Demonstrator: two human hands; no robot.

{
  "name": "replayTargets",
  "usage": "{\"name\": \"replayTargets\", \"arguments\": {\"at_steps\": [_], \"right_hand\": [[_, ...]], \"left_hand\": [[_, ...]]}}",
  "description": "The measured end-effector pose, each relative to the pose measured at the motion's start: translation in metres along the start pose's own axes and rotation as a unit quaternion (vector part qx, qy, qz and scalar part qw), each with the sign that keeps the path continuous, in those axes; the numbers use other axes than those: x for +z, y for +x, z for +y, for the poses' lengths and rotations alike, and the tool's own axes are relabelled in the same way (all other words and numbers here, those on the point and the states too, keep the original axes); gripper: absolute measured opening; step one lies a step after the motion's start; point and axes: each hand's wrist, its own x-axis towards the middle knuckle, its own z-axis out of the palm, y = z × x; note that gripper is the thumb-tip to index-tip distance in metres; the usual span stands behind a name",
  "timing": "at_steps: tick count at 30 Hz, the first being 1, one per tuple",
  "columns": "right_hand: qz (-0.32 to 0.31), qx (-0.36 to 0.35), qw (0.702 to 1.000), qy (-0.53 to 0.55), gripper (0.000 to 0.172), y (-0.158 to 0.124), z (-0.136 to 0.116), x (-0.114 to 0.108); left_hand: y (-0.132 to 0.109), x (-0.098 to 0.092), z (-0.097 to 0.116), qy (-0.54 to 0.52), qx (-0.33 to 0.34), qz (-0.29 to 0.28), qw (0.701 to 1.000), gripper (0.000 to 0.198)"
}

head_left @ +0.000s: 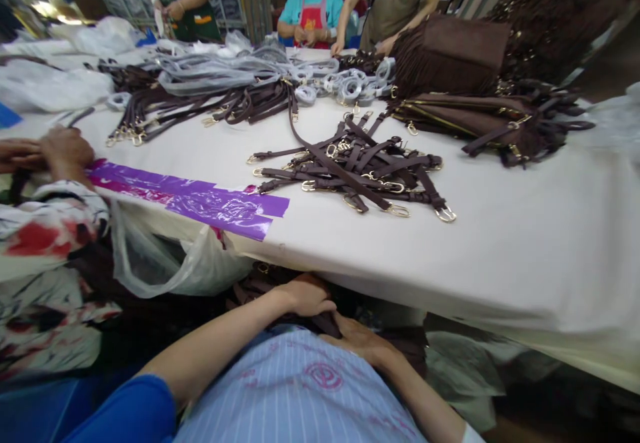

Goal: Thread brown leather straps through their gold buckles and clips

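Below the table's edge, close to my apron, my left hand [306,295] curls over a piece of dark brown strap [326,324]. My right hand [361,338] meets it from the other side, its fingers closed on the same strap. Most of the strap is hidden by the hands and the apron. More brown straps [247,292] lie in the shadow under the table edge, left of my left hand. On the table ahead is a loose pile of short brown buckle straps [350,163] with gold-coloured buckles and clasps.
Purple tape [215,204] covers the near table edge, above a hanging plastic bag [150,263]. Brown fringed bags [450,56] are stacked at right. Wrapped straps [215,73] lie at the back. A co-worker's hands [65,150] rest at left; several people stand or sit opposite.
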Motion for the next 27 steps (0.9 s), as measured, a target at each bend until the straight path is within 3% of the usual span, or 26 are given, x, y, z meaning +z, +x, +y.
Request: {"name": "replayTargets", "arguments": {"at_steps": [3,10,15,18,22,25,27], "right_hand": [[-0.007,-0.021,1.0,0.001,0.066,-0.003,-0.003,-0.006],[-0.041,-0.061,0.997,-0.024,0.066,-0.006,0.006,-0.028],[-0.081,-0.066,0.991,0.081,0.068,-0.008,0.02,-0.051],[-0.05,-0.078,0.991,0.097,0.064,0.006,0.012,-0.039],[-0.051,-0.096,0.986,0.124,0.06,0.03,0.004,-0.01],[-0.097,-0.111,0.977,0.151,0.063,0.041,0.011,-0.005],[-0.114,-0.122,0.973,0.161,0.067,0.047,0.016,-0.009]], "left_hand": [[0.013,0.008,-0.011,0.037,-0.043,-0.071,0.996,0.048],[-0.021,0.001,-0.009,0.06,-0.003,-0.003,0.998,0.048],[-0.037,0.01,-0.003,0.084,-0.033,0.028,0.996,0.047],[-0.038,0.012,-0.002,0.05,-0.037,0.057,0.996,0.045],[-0.058,-0.004,-0.007,-0.064,-0.002,0.128,0.99,0.028],[-0.101,-0.017,-0.017,-0.151,-0.115,0.182,0.965,0.033],[-0.132,-0.014,-0.026,-0.226,-0.228,0.124,0.939,0.04]]}}
